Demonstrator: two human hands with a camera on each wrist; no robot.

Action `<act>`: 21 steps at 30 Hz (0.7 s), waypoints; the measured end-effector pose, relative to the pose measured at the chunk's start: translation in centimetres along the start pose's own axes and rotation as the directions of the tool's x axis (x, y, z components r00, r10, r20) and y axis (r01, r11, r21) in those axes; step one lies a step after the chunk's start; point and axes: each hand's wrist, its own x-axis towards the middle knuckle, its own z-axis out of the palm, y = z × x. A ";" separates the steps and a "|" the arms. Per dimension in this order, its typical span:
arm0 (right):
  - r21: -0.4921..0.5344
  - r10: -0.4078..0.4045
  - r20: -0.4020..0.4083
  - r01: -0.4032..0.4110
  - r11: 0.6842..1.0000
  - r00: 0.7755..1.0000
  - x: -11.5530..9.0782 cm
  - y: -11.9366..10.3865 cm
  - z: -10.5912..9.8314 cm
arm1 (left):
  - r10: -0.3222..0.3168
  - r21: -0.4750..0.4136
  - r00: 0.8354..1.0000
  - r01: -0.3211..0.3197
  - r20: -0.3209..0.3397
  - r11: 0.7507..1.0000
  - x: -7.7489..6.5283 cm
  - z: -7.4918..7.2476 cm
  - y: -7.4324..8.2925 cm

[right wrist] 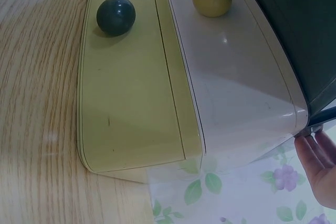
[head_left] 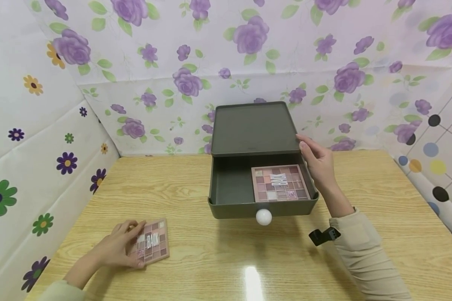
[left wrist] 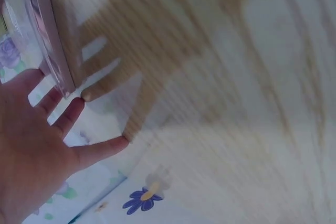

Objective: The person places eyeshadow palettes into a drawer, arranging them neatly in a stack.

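An eyeshadow palette (head_left: 153,241) with "BACK" on its lid is at the left of the table, and my left hand (head_left: 116,244) grips it by its left part. In the left wrist view the palette's edge (left wrist: 52,35) stands beside the spread fingers of that hand (left wrist: 39,137). My right hand (head_left: 319,163) rests against the right side of the dark green drawer unit (head_left: 254,129), with its fingers fairly straight. The unit's top drawer (head_left: 231,184) is pulled out. A second palette (head_left: 280,183) lies in its right half.
Below the green drawer, the right wrist view shows a white drawer (right wrist: 241,72) with a yellow knob and a yellow-green drawer (right wrist: 128,93) with a dark knob. A white knob (head_left: 263,217) sticks out in front. Flowered cloth (head_left: 188,83) hangs behind the wooden table (head_left: 196,259).
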 end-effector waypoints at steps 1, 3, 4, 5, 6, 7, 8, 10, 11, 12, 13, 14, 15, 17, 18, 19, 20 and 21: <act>0.000 0.000 0.000 0.000 1.000 1.000 0.0 0.0 0.0 | 0.008 0.000 1.000 -0.008 0.004 1.000 0.0 0.0 0.0; -0.003 0.000 -0.003 0.000 1.000 1.000 0.0 0.0 0.0 | 0.014 -0.001 1.000 -0.014 0.018 1.000 -0.1 0.0 -0.1; -0.004 -0.001 -0.005 0.001 1.000 1.000 0.0 0.0 0.0 | 0.012 -0.003 1.000 -0.012 0.026 1.000 -0.1 0.0 -0.1; -0.004 -0.003 -0.007 0.003 1.000 1.000 0.0 0.0 0.0 | 0.010 -0.006 0.999 -0.010 0.032 1.000 -0.1 0.0 -0.1; -0.003 -0.004 -0.009 0.004 1.000 1.000 0.0 -0.1 0.0 | 0.005 -0.012 0.999 -0.004 0.038 1.000 -0.1 0.0 -0.1; -0.002 -0.006 -0.011 0.006 1.000 1.000 0.1 -0.1 0.0 | 0.005 -0.015 0.999 -0.005 0.039 1.000 -0.1 0.0 -0.1; -0.004 -0.007 -0.013 0.007 1.000 1.000 0.1 -0.1 0.1 | 0.002 -0.015 0.999 -0.001 0.042 1.000 0.0 -0.1 -0.1; -0.004 -0.007 -0.013 0.007 1.000 1.000 0.1 -0.1 0.0 | -0.005 -0.021 0.999 0.006 0.041 1.000 0.1 -0.1 0.0; -0.003 -0.008 -0.013 0.008 1.000 1.000 0.1 -0.1 0.0 | -0.003 -0.025 0.999 0.004 0.040 1.000 0.2 -0.1 0.1; -0.002 -0.008 -0.014 0.008 1.000 1.000 0.1 -0.1 0.1 | 0.000 -0.025 0.999 0.001 0.037 1.000 0.3 -0.2 0.1; -0.003 -0.008 -0.015 0.008 1.000 1.000 0.1 -0.1 0.1 | 0.001 -0.023 0.999 0.000 0.035 1.000 0.3 -0.2 0.1; -0.003 -0.008 -0.015 0.008 1.000 1.000 0.1 -0.1 0.1 | 0.001 -0.022 0.999 0.000 0.034 1.000 0.4 -0.2 0.1; -0.002 -0.008 -0.015 0.008 1.000 1.000 0.1 0.0 0.1 | 0.001 -0.023 0.999 -0.001 0.034 1.000 0.5 -0.2 0.2; -0.001 -0.007 -0.015 0.007 1.000 1.000 0.1 0.0 0.1 | 0.000 -0.016 1.000 0.000 0.028 1.000 0.6 -0.3 0.3; -0.001 -0.006 -0.015 0.006 1.000 1.000 0.1 0.0 0.1 | 0.000 -0.011 1.000 0.000 0.023 1.000 0.7 -0.3 0.3; -0.001 -0.006 -0.014 0.006 1.000 1.000 0.1 0.0 0.1 | -0.001 -0.008 1.000 0.001 0.016 1.000 0.8 -0.4 0.4; -0.001 -0.007 -0.014 0.007 1.000 1.000 0.1 0.1 0.1 | 0.000 -0.004 1.000 0.000 0.007 1.000 0.9 -0.4 0.6; 0.000 -0.008 -0.014 0.008 1.000 1.000 0.1 0.1 0.1 | 0.003 -0.003 1.000 -0.003 -0.003 1.000 1.0 -0.5 0.7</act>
